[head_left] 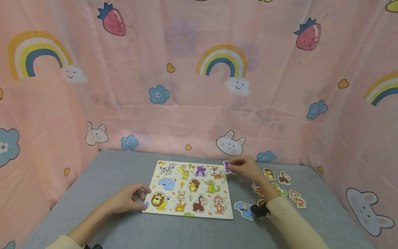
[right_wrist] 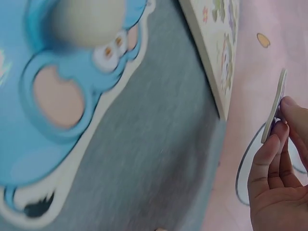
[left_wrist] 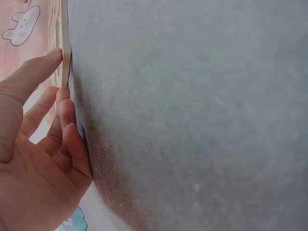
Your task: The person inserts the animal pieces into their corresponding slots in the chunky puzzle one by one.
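A flat white puzzle board (head_left: 189,211) with printed animal pictures lies on the grey table. My left hand (head_left: 126,199) rests at its left edge, thumb near the front corner; in the left wrist view the thumb (left_wrist: 41,67) touches the board's rim and the other fingers bend beside it. My right hand (head_left: 247,167) pinches a purple animal piece (head_left: 227,167) between thumb and fingertips, at the board's back right corner. Seen edge-on, the piece (right_wrist: 275,108) is thin and raised off the table. A blue elephant piece (head_left: 244,211) lies right of the board.
Loose pieces spread to the right: a hedgehog (head_left: 269,174), a gorilla (head_left: 284,178), a tiger (head_left: 257,189), a crocodile (head_left: 280,190) and a monkey (head_left: 297,199). Another piece (head_left: 261,202) is partly hidden by my right wrist. A pink printed curtain (head_left: 186,121) stands behind the table (head_left: 118,228).
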Demonstrator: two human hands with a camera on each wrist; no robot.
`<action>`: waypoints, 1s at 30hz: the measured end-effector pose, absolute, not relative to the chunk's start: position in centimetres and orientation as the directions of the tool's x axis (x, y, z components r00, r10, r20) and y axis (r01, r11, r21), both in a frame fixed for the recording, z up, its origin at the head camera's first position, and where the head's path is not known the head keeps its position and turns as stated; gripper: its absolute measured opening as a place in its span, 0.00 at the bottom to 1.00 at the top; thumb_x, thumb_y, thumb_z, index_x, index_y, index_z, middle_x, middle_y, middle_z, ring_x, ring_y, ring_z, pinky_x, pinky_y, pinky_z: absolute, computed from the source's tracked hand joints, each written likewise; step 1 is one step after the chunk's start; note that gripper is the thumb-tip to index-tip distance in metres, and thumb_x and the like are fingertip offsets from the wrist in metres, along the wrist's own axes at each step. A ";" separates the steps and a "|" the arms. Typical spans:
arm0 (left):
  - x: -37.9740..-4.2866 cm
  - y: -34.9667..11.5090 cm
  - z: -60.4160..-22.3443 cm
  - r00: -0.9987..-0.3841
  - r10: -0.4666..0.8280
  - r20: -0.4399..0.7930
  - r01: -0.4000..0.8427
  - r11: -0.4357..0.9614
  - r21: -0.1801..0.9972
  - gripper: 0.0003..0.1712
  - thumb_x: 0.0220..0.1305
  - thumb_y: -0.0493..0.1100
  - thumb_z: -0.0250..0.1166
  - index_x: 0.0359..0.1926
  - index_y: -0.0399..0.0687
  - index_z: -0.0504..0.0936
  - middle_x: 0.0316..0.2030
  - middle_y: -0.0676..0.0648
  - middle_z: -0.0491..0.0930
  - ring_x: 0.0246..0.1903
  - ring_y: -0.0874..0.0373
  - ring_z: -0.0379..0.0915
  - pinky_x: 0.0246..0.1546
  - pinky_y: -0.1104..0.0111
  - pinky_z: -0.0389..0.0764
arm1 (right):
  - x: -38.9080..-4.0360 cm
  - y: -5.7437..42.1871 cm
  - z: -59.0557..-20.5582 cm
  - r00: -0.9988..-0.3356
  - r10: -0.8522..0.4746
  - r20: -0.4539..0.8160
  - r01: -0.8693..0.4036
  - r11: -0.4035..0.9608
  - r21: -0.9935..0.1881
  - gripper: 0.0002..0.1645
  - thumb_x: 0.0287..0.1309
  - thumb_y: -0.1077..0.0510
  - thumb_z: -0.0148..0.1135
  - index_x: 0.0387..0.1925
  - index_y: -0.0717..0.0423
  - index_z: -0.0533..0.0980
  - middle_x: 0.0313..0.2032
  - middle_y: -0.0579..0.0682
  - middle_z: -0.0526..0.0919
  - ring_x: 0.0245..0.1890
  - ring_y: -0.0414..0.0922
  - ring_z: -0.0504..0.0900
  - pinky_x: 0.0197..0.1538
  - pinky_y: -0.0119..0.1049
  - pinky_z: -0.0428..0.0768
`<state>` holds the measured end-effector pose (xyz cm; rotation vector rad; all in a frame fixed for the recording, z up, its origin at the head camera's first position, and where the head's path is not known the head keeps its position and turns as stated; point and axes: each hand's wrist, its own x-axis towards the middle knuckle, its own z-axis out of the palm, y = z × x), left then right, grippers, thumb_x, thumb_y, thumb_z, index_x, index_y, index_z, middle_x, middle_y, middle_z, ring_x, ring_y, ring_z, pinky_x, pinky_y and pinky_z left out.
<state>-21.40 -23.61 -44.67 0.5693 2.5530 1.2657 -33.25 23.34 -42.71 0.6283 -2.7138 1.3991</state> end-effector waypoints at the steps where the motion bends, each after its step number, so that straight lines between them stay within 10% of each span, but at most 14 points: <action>1: -21.4 -23.6 -44.7 -0.897 0.441 -0.035 0.240 0.551 0.799 0.25 0.55 0.40 0.78 0.52 0.42 0.78 0.35 0.48 0.75 0.27 0.56 0.69 0.27 0.69 0.69 | -33.3 23.1 -42.7 -0.917 -0.343 0.202 -0.364 0.518 -0.774 0.09 0.61 0.60 0.73 0.42 0.61 0.86 0.34 0.49 0.86 0.33 0.47 0.82 0.36 0.37 0.80; 30: -21.5 -23.7 -44.9 -0.900 0.435 -0.033 0.246 0.569 0.785 0.25 0.55 0.40 0.78 0.52 0.42 0.79 0.34 0.49 0.75 0.26 0.56 0.68 0.26 0.68 0.68 | -33.8 17.7 -43.4 -0.904 -0.378 0.199 -0.373 0.470 -0.800 0.07 0.60 0.60 0.74 0.39 0.58 0.88 0.34 0.47 0.84 0.31 0.47 0.78 0.35 0.36 0.75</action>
